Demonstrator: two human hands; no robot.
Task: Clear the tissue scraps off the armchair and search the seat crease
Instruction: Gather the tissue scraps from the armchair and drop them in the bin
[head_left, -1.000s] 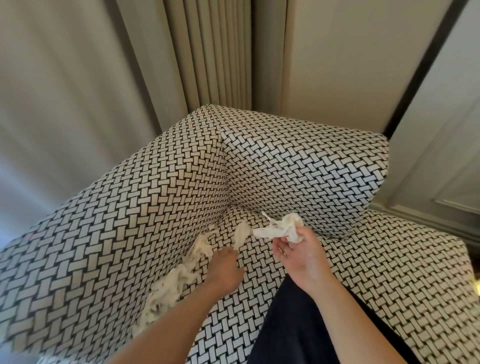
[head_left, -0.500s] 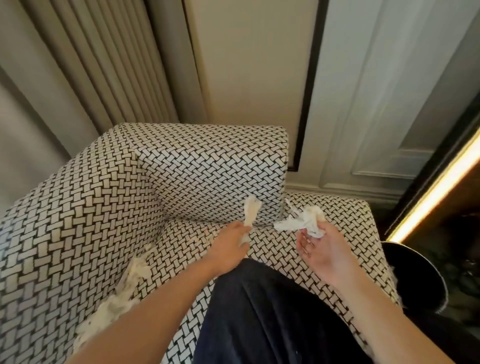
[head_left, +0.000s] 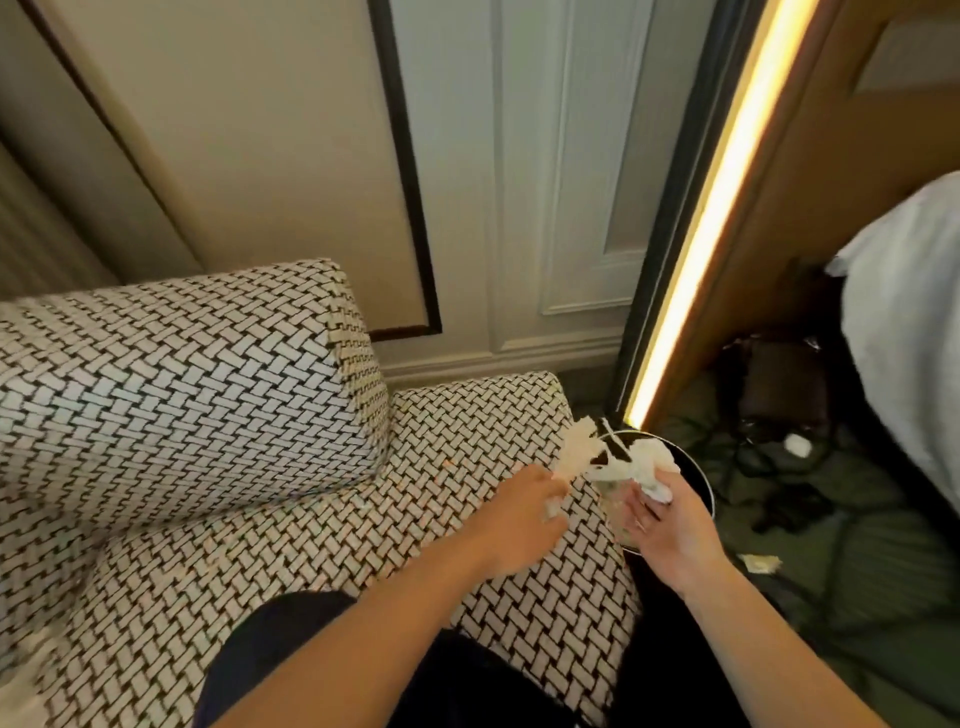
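Note:
The armchair (head_left: 218, 415) has black-and-white woven upholstery and fills the left and lower middle. My left hand (head_left: 514, 512) hovers over the seat's right edge and pinches a white tissue scrap (head_left: 212, 451). My right hand (head_left: 670, 525) holds a crumpled wad of white tissue (head_left: 641, 465) over the round black bin (head_left: 701, 488) standing right beside the chair. Some pale tissue (head_left: 26, 691) shows at the bottom left on the seat. The seat crease (head_left: 332, 486) runs under the back cushion.
A lit yellow light strip (head_left: 711, 208) runs along a dark frame to the right. White bedding (head_left: 904, 332) sits at the far right. Dark cables and a bag (head_left: 779, 395) lie on the green carpet, along with a paper scrap (head_left: 759, 562). My dark-trousered leg (head_left: 363, 675) rests against the seat.
The view has swung right. Both hands carried their tissue from the seat's back corner to the right edge; the right hand now sits over the bin.

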